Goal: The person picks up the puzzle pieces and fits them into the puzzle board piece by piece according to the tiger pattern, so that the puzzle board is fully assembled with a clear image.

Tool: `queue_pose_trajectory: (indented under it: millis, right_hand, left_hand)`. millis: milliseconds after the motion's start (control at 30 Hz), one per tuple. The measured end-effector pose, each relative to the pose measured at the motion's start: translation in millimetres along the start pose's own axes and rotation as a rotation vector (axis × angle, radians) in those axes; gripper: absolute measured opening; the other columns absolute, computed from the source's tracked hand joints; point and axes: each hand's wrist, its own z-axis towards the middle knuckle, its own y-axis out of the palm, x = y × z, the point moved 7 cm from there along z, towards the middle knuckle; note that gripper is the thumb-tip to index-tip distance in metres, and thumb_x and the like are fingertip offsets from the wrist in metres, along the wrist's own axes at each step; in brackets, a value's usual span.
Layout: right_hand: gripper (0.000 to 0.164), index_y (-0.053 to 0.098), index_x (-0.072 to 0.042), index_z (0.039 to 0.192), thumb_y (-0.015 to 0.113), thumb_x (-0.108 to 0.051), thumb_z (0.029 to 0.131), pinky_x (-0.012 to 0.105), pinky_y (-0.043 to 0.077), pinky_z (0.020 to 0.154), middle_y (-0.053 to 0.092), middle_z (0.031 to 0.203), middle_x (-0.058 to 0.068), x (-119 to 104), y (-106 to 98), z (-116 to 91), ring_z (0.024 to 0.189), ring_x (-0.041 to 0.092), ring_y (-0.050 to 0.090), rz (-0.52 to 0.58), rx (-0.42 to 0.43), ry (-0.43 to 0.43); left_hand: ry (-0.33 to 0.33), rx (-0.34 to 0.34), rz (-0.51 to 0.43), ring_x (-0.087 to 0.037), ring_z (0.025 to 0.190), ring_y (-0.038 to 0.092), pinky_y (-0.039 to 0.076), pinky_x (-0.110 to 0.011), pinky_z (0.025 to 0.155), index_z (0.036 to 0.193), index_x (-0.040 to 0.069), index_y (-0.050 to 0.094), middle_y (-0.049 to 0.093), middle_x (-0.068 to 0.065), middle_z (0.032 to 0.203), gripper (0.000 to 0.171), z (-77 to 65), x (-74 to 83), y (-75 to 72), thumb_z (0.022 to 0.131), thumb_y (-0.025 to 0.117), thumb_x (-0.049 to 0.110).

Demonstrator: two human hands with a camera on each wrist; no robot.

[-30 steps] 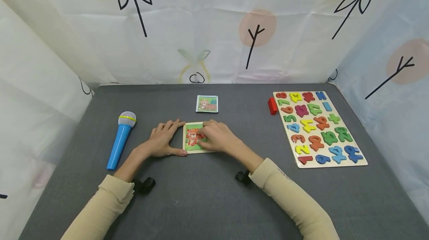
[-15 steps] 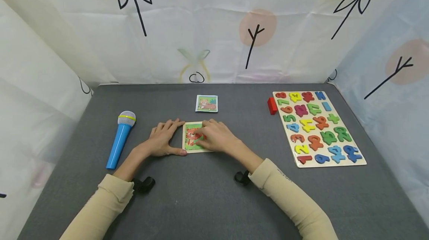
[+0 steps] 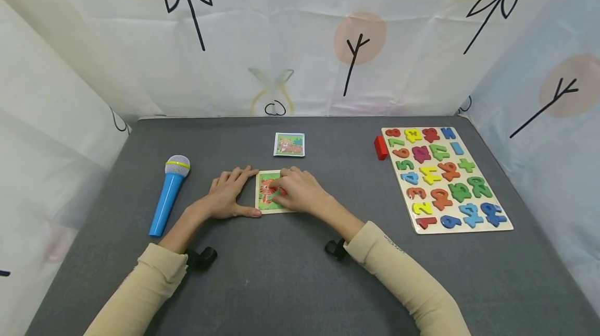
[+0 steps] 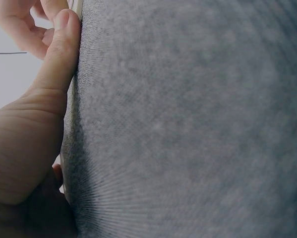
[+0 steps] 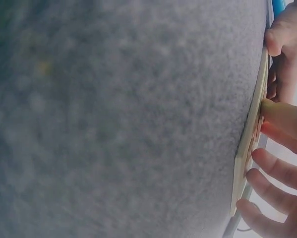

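A small wooden picture puzzle (image 3: pixel 264 206) with a red-orange animal on green lies flat at the middle of the table. My left hand (image 3: pixel 227 195) rests at its left side, thumb and forefinger spread to its two left corners. In the left wrist view the straight thumb (image 4: pixel 59 54) lies along the puzzle's edge. Over the puzzle's right part is my right hand (image 3: pixel 302 190), covering much of the picture. The right wrist view shows its thumb and forefinger close together on the face of the puzzle (image 5: pixel 242 163), the other fingers splayed along it.
A second, smaller-looking animal picture (image 3: pixel 289 145) lies beyond the hands. On the left is a blue toy microphone (image 3: pixel 166 198). At right lies a wooden number puzzle board (image 3: pixel 461 229), with a red block (image 3: pixel 381 148) by its far left corner. Fabric walls surround the grey table (image 3: pixel 281 284).
My right hand has slid slightly to the right over the puzzle, its fingers still on it. The left hand stays where it was.
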Motion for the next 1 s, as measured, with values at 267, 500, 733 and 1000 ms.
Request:
queue_pose_trajectory:
  millis: [267, 500, 733, 1000]
  right_hand:
    - [0.031, 0.075, -0.021, 0.124, 0.074, -0.033, 0.095, 0.027, 0.038, 0.064, 0.065, 0.098, 0.002, 6.2, -1.9, -4.1, 0.082, 0.016, 0.051, 0.004, -0.002, 0.016]
    - [0.036, 0.075, -0.019, 0.126, 0.074, -0.036, 0.095, 0.027, 0.035, 0.063, 0.065, 0.099, 0.003, 7.5, -1.8, -4.9, 0.081, 0.016, 0.049, -0.003, 0.000, 0.031]
    - [0.033, 0.076, -0.018, 0.122, 0.074, -0.036, 0.094, 0.028, 0.038, 0.064, 0.065, 0.099, 0.002, 4.7, -1.4, -2.4, 0.082, 0.016, 0.051, -0.007, 0.001, 0.029]
    - [0.032, 0.077, -0.016, 0.120, 0.075, -0.035, 0.094, 0.026, 0.034, 0.062, 0.065, 0.097, 0.002, 4.5, -2.5, -2.2, 0.081, 0.017, 0.049, -0.007, -0.002, 0.031]
  left_hand:
    - [0.006, 0.010, -0.005, -0.044, 0.132, 0.036, 0.027, -0.068, 0.107, 0.162, 0.017, 0.026, 0.027, -0.022, 0.165, 0.109, -0.7, 0.5, -0.9, 0.080, 0.080, 0.062]
    - [0.011, 0.010, -0.012, -0.045, 0.132, 0.035, 0.027, -0.068, 0.108, 0.162, 0.017, 0.026, 0.026, -0.022, 0.165, 0.109, -1.2, 0.8, -0.5, 0.079, 0.080, 0.062]
    - [0.011, 0.006, -0.008, -0.045, 0.133, 0.035, 0.027, -0.069, 0.108, 0.162, 0.017, 0.026, 0.025, -0.022, 0.165, 0.109, -0.8, 0.9, -0.7, 0.079, 0.081, 0.062]
    - [0.015, 0.018, -0.010, -0.045, 0.132, 0.036, 0.028, -0.068, 0.106, 0.162, 0.016, 0.027, 0.027, -0.023, 0.165, 0.109, -1.0, 1.5, -0.5, 0.079, 0.082, 0.060]
